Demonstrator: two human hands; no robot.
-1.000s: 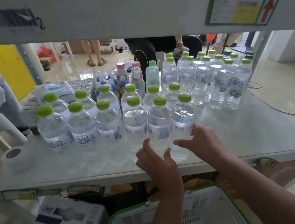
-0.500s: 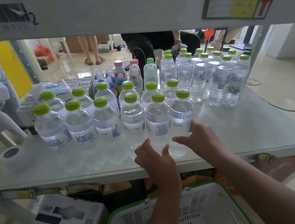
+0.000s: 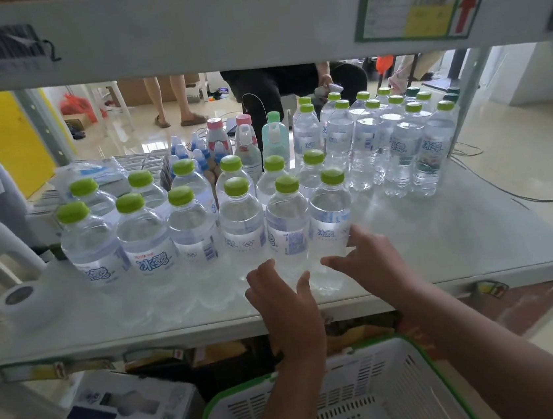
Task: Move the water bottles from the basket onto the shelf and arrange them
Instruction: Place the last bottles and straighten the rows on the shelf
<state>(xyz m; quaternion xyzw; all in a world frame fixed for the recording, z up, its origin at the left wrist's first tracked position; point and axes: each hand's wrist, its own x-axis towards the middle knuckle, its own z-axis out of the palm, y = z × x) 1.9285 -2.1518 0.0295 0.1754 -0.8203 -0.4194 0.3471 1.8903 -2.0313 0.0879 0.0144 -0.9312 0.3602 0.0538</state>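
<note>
Two rows of small water bottles with green caps stand on the white shelf (image 3: 444,245). My left hand (image 3: 284,308) reaches up from below, its fingers and thumb cupped around the base of the front row's second bottle from the right (image 3: 287,222). My right hand (image 3: 374,263) grips the lower part of the rightmost front bottle (image 3: 332,213), with the thumb in front and the fingers on its right side. Below the shelf edge sits the white basket with a green rim (image 3: 221,398); the part that shows holds no bottles.
Taller green-capped bottles (image 3: 399,147) are grouped at the back right, and pink-capped and mint bottles (image 3: 273,137) stand mid-back. A white tape roll (image 3: 19,297) lies at the left. The upper shelf beam (image 3: 213,27) hangs overhead. A white box (image 3: 128,405) sits lower left. People are behind the shelf.
Both hands stay on the same two front bottles with hardly any movement. Only the view has shifted a little.
</note>
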